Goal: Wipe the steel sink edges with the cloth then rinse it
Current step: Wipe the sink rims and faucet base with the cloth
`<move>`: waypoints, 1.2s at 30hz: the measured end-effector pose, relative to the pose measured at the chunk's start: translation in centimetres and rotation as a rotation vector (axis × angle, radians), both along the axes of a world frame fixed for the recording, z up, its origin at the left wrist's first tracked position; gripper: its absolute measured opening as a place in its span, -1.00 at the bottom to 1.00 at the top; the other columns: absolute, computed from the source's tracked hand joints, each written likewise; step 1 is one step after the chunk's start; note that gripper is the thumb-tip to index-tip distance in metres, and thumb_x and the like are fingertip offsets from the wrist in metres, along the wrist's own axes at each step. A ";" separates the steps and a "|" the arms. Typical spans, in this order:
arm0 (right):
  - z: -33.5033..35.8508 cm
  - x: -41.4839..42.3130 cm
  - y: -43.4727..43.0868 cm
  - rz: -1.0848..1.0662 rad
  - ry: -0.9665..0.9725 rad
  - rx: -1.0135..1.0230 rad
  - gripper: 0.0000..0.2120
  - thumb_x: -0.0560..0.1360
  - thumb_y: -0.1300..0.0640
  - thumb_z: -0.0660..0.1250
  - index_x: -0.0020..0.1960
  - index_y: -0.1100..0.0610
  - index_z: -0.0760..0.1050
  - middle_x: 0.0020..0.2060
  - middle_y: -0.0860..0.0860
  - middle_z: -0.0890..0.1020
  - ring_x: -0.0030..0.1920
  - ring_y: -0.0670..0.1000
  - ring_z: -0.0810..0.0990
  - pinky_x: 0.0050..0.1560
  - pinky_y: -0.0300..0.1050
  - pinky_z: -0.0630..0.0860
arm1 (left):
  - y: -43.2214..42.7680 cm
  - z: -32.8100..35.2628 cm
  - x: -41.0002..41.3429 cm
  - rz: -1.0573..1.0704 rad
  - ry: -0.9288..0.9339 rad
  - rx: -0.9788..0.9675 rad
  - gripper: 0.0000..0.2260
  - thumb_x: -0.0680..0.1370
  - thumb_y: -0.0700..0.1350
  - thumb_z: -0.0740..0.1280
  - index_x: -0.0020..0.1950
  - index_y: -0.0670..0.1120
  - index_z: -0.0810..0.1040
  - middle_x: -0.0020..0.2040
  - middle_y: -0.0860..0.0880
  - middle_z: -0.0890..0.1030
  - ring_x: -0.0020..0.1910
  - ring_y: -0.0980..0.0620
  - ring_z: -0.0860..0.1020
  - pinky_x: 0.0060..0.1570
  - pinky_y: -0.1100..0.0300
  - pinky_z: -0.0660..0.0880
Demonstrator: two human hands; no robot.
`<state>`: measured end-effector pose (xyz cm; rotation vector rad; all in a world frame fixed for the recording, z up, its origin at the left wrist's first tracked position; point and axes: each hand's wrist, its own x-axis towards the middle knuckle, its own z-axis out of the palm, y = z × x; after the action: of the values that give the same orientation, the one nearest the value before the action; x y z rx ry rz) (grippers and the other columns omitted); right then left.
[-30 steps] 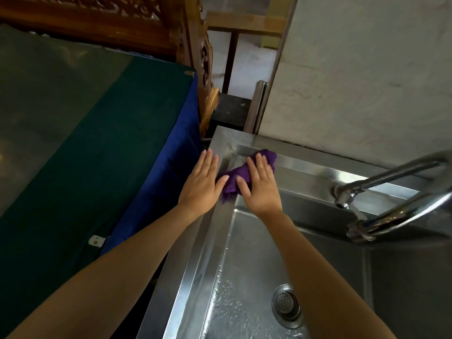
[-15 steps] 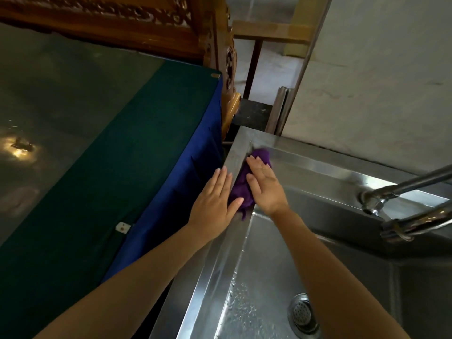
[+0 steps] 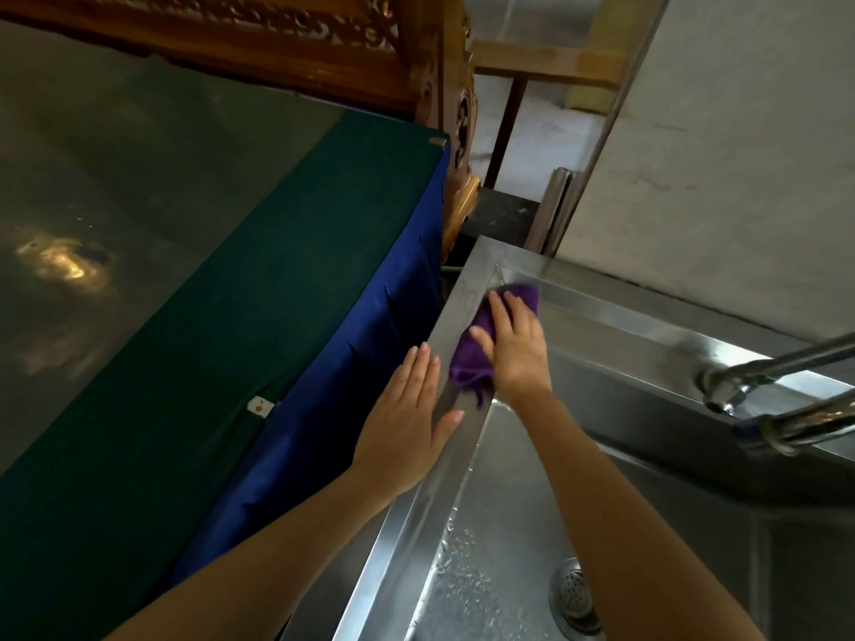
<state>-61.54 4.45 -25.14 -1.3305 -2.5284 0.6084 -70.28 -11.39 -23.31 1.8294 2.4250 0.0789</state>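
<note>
A purple cloth (image 3: 467, 358) lies on the left rim of the steel sink (image 3: 416, 506), close to its far left corner. My right hand (image 3: 513, 344) presses flat on top of the cloth with straight fingers. Just left of it and nearer to me, my left hand (image 3: 407, 418) rests flat on the same rim, fingers straight and holding nothing. The basin is wet, and its drain (image 3: 573, 594) shows at the bottom.
A steel faucet spout (image 3: 740, 386) reaches over the basin from the right. A table draped in green and blue fabric (image 3: 259, 289) stands against the sink's left side. Behind are carved wooden furniture (image 3: 444, 85) and a grey wall (image 3: 721, 131).
My right hand has slid the cloth from the far edge round the corner onto the left rim. My left hand has moved back along that rim toward me.
</note>
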 end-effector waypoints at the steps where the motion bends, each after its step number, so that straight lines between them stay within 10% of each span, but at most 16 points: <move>1: 0.1 -0.3 0.3 -0.055 -0.004 0.010 -0.44 0.56 -0.18 0.04 0.47 0.08 0.17 0.43 0.13 0.27 0.41 0.17 0.22 0.43 0.05 0.15 | 0.0 0.0 0.0 0.000 0.008 -0.003 -0.32 0.62 0.20 -0.21 0.45 -0.29 0.25 0.47 -0.24 0.29 0.49 -0.14 0.22 0.39 0.04 0.11; 8: 1.5 -2.2 -2.1 -0.468 -0.001 0.099 -0.62 0.55 -0.04 0.16 0.09 0.30 0.40 0.06 0.24 0.46 0.09 0.26 0.41 0.02 0.11 0.40 | -0.3 -0.5 -0.2 0.003 0.012 0.025 -0.34 0.61 0.21 -0.19 0.46 -0.26 0.22 0.49 -0.21 0.26 0.50 -0.12 0.19 0.46 0.04 0.18; 15: 4.7 -5.6 2.6 -0.755 0.163 -0.284 -0.54 0.59 -0.04 0.08 0.29 0.32 0.24 0.28 0.28 0.32 0.27 0.24 0.30 0.26 0.05 0.31 | 0.0 -0.4 -0.1 0.008 -0.044 0.045 -0.31 0.60 0.23 -0.22 0.48 -0.24 0.20 0.51 -0.20 0.21 0.52 -0.10 0.13 0.51 0.10 -0.01; 18: 5.5 -5.8 1.6 -0.576 0.161 -0.315 -0.51 0.59 -0.06 0.08 0.34 0.28 0.20 0.27 0.31 0.34 0.26 0.28 0.33 0.23 0.10 0.34 | -0.2 -0.4 -0.2 0.014 -0.026 0.049 -0.34 0.61 0.21 -0.20 0.46 -0.25 0.24 0.49 -0.21 0.27 0.49 -0.11 0.21 0.49 0.08 0.09; 23: 2.5 -3.5 0.2 -0.051 -0.062 0.227 -0.52 0.56 -0.06 0.12 0.37 0.21 0.28 0.33 0.23 0.37 0.31 0.25 0.33 0.34 0.15 0.25 | -0.2 -0.8 -0.1 0.022 -0.029 0.070 -0.37 0.62 0.18 -0.18 0.45 -0.25 0.24 0.47 -0.20 0.30 0.48 -0.11 0.23 0.41 0.01 0.30; 29: 2.9 -3.6 5.5 0.609 -0.027 0.359 -0.58 0.53 0.02 0.04 0.33 0.02 0.43 0.41 0.04 0.38 0.45 0.11 0.26 0.46 0.15 0.13 | -0.1 -1.1 -0.3 0.004 -0.031 0.061 -0.34 0.61 0.21 -0.22 0.47 -0.25 0.19 0.50 -0.21 0.23 0.51 -0.12 0.16 0.45 -0.02 0.17; 36: 1.8 -4.9 6.3 0.632 0.116 0.270 -0.65 0.45 0.08 0.08 0.05 0.14 0.57 0.10 0.07 0.62 0.21 0.12 0.49 0.30 -0.01 0.28 | -0.2 -1.2 -0.4 -0.023 0.003 0.043 -0.35 0.62 0.19 -0.18 0.44 -0.27 0.28 0.47 -0.23 0.30 0.48 -0.13 0.24 0.49 0.07 0.09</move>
<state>-66.46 10.80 -23.35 -0.3817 -2.7893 0.4044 -70.73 -11.60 -24.48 1.8761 2.4218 0.1280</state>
